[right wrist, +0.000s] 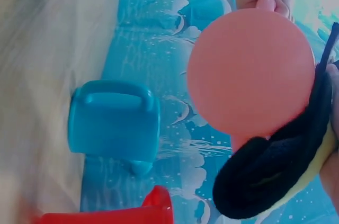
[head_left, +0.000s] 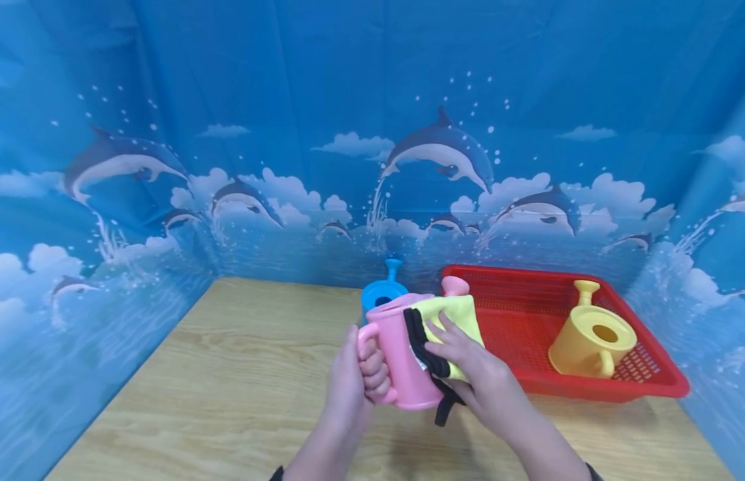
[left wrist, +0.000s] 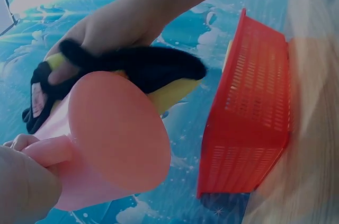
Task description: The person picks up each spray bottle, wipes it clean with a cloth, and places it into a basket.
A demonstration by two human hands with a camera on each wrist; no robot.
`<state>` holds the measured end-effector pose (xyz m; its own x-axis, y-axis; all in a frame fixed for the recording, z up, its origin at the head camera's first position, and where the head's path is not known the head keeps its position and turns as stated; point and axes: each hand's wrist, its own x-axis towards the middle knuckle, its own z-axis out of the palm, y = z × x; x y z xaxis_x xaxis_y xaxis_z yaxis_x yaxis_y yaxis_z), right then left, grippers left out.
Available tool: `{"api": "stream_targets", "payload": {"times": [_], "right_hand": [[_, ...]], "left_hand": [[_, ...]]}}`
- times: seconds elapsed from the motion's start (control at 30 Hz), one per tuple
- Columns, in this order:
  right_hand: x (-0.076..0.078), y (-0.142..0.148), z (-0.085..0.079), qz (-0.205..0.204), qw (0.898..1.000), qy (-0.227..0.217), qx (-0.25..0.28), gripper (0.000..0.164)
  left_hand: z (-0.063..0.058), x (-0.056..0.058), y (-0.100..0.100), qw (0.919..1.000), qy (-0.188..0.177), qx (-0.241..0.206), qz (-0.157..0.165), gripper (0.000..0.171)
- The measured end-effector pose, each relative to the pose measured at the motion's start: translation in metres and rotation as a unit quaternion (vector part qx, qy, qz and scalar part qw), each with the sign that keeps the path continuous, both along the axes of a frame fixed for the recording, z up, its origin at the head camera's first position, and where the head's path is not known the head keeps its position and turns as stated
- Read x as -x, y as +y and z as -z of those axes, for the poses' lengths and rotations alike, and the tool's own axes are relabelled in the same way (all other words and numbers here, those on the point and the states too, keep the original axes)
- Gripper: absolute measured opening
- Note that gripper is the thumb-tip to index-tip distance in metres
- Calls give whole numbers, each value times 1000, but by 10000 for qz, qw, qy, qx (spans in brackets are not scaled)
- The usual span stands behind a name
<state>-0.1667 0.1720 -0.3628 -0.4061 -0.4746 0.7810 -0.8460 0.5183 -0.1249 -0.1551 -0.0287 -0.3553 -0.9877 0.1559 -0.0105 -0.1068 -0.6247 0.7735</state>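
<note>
A pink watering can point(head_left: 402, 354) is held up above the table, its flat base showing in both wrist views. My left hand point(head_left: 363, 374) grips the can's handle, fingers curled through it. With its fingers spread, my right hand point(head_left: 477, 364) presses a yellow cloth with black edging point(head_left: 459, 317) against the can's side near the spout. A black strap point(head_left: 445, 407) dangles from the cloth below the can. In the right wrist view, the cloth point(right wrist: 265, 176) covers part of the can beside its round base point(right wrist: 251, 70).
Behind the pink can a blue watering can point(head_left: 381, 292) stands on the wooden table point(head_left: 246, 374). At the right lies a red perforated basket point(head_left: 516, 334), with a yellow watering can point(head_left: 588, 341) in it. A blue dolphin-print sheet point(head_left: 324, 80) hangs round the table's back and sides.
</note>
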Motion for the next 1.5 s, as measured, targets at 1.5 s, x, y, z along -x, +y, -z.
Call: {"api": "stream_targets", "payload": {"times": [1.5], "right_hand": [[6, -12, -26, 842, 9838, -1414, 705, 52]], "left_hand": [[0, -1, -8, 9978, 606, -185, 189, 52]]}}
